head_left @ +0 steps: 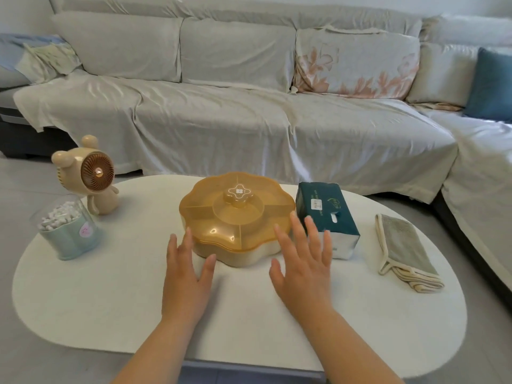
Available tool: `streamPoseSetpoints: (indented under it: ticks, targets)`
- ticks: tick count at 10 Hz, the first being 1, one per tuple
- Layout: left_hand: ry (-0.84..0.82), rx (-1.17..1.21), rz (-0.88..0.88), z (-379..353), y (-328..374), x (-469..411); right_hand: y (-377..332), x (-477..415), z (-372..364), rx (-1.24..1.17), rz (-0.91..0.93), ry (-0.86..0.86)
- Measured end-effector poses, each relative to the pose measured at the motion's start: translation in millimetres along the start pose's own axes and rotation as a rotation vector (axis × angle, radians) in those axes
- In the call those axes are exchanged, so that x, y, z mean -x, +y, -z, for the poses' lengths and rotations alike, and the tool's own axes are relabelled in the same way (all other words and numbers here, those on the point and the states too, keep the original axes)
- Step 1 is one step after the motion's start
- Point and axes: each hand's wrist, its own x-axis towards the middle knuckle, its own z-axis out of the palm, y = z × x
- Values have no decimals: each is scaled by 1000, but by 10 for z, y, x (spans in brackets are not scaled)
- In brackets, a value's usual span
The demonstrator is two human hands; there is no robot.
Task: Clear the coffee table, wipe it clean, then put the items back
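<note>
left hand (184,278), snack box (235,217), right hand (302,273)

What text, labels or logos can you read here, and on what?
Nothing reads clearly.
Tissue pack: pale print, green logo and white sticker, all too blurred to read.
Cotton swab jar: pink sticker, mark illegible.
Snack box: small emblem on the lid knob, no words.
Fan, cloth: no text seen.

Grey-covered sofa (221,128) across back; floral cushion (357,65) against backrest; blue pillow (490,84) far right; crumpled fabric (41,56), perhaps bedding, far left
</note>
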Motion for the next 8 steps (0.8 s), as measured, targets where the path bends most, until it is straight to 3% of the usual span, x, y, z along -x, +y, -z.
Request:
streamPoseSetpoints:
  ticks: [1,2,6,8]
  targets:
    - [-28,-118,-79,-18,-1,29,278,-62,70,54,-247,-89]
    - [-61,-211,-108,-44,-2,36,504,-114,-21,96,-331,-322]
    - [-51,-258,-117,-67,-22,16,648,-314,-148,30,-334,-327]
    - [-108,-386,-215,0,10,193,554,69,16,41,-255,-298]
